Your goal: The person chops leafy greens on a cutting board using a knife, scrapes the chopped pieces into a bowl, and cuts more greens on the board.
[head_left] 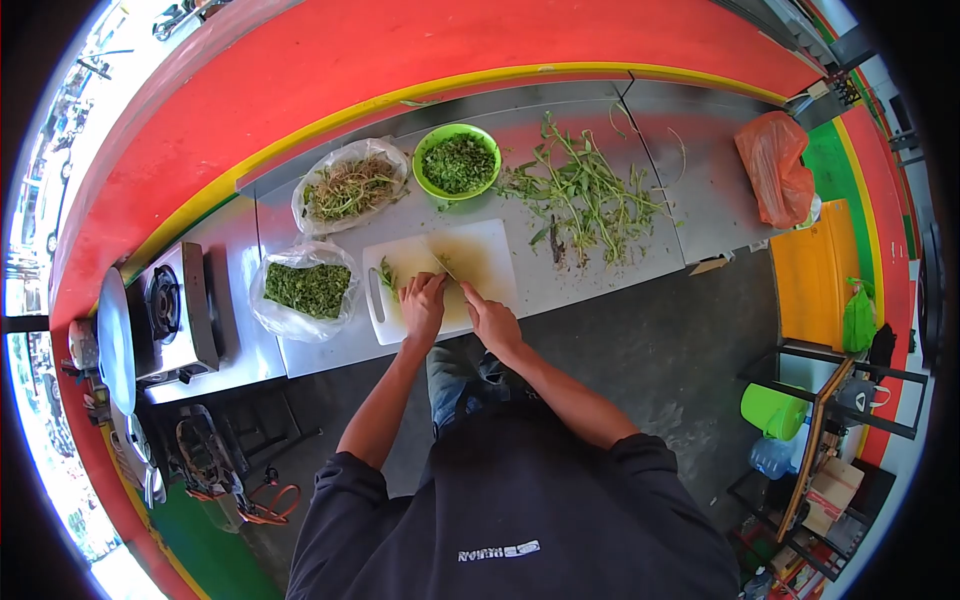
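Note:
On a white cutting board (480,236), stained yellowish-green, my two hands work close together. My right hand (494,322) is closed round a knife (447,268), its blade angled toward the far left. Just left of the blade, my left hand (422,303) presses its fingers together on a small bunch of leafy stems (388,276), whose leaves stick out on the left. The fingers hide most of the bunch. A few green bits lie by the blade. Behind the board stands a green bowl (420,185) holding chopped greens (458,163).
Left of the board sit a plastic bag of chopped greens (308,290) and a bag of stems and roots (350,188). Loose leafy stems (595,195) spread over the steel counter (560,290) at right. An orange bag (775,165) lies far right, a gas stove (178,310) far left.

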The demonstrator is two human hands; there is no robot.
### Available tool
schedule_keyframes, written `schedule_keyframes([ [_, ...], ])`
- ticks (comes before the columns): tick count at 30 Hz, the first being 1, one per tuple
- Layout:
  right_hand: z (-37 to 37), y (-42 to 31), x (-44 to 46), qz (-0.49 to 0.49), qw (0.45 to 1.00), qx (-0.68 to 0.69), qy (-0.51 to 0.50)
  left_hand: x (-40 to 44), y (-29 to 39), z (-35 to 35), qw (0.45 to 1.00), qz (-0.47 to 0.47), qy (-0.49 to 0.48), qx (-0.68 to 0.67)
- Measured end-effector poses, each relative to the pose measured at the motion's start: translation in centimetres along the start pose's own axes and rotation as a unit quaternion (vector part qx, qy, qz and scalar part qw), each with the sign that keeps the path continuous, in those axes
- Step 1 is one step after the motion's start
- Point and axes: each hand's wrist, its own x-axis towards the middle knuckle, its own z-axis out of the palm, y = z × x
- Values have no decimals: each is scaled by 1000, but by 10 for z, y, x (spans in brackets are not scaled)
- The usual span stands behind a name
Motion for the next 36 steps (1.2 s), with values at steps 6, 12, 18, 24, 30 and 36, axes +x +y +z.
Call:
schedule_keyframes([
  [6,-2,-3,-11,17,999,34,-6,0,-6,2,1000,3,14,5],
  [12,6,0,-4,-11,999,6,34,-1,-4,1,1000,19,11,12],
  [18,-2,-2,-14,34,999,25,6,2,-7,3,1000,27,13,7],
  [24,4,-8,-5,26,998,27,44,0,-10,5,999,33,2,-14],
  [30,5,0,-8,21,1000,18,14,-1,-12,5,998,34,-6,-43],
  [36,3,-3,-7,17,999,35,27,1,-12,1,998,19,-7,-52],
])
